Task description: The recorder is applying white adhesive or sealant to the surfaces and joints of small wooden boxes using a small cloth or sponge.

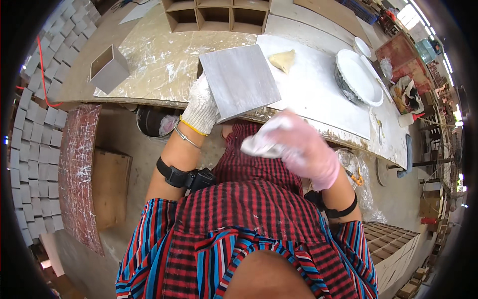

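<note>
My left hand [201, 105], in a white knit glove, holds a grey box [241, 82] tilted above the table's front edge. The box's flat side faces up, streaked with paler grey; most of the gloved fingers are hidden behind or inside it. To the right, apart from the box, my right hand [311, 149] wears a pink glove and grips a crumpled white cloth [264, 138]. Motion blurs this hand and the cloth. A folded yellowish piece, perhaps sandpaper or cloth [283, 61], lies on the white board just beyond the box.
Another grey open box [109, 70] stands on the table's left. At the back is a brown compartment tray [214, 26]. A round white basin [359, 77] sits at right beside a small bowl [362, 47]. Under the table stands a dark bucket [149, 127]; stacked boxes [37, 134] line the left.
</note>
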Motion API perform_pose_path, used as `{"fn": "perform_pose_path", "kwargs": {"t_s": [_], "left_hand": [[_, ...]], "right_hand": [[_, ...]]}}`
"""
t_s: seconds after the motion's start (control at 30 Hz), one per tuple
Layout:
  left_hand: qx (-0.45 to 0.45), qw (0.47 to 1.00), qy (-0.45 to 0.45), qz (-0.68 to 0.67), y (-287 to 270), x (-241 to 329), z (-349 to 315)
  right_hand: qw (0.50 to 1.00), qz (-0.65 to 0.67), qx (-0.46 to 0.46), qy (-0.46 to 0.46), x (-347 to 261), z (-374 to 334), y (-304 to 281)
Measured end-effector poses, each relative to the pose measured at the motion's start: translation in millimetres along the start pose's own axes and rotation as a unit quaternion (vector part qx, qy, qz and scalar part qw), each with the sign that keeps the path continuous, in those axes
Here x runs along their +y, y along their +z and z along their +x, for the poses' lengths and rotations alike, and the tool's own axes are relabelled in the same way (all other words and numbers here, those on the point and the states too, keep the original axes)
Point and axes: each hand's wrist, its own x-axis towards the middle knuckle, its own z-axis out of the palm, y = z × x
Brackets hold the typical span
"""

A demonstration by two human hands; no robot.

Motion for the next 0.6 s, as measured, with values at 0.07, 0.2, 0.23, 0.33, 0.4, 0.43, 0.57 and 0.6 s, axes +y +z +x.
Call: {"fn": "perform_pose_path", "kwargs": {"t_s": [0.07, 0.2, 0.23, 0.33, 0.4, 0.43, 0.57, 0.6], "left_hand": [[-0.204, 0.966, -0.040, -0.152, -29.4, 2.8, 8.8], [0.043, 0.995, -0.030, 0.084, -1.9, -7.1, -4.1], [0.039, 0.992, -0.041, 0.116, 3.3, -7.7, -8.8], [-0.020, 0.981, -0.052, 0.185, 10.4, -8.9, -18.5], [-0.153, 0.982, -0.098, 0.047, -8.7, -9.5, -14.0], [-0.217, 0.968, -0.122, -0.024, -12.7, -10.3, -13.3], [-0.286, 0.944, -0.151, -0.065, -18.0, -12.7, -13.3], [-0.291, 0.940, -0.163, -0.074, -18.0, -11.2, -14.8]], "right_hand": [[0.989, -0.142, 0.034, -0.037, -5.0, 15.7, -29.0], [0.971, -0.130, 0.202, 0.014, 30.0, 24.7, -50.6], [0.964, -0.179, 0.198, 0.005, 36.0, 28.0, -53.8], [0.946, -0.287, 0.126, -0.082, 27.1, 46.5, -50.6], [0.922, -0.353, 0.074, -0.138, 24.1, 61.9, -43.2], [0.913, -0.379, 0.085, -0.126, 30.8, 65.2, -48.1], [0.941, -0.311, 0.130, 0.010, 51.8, 81.1, -72.7], [0.953, -0.251, 0.173, 0.002, 46.3, 78.0, -70.5]]}}
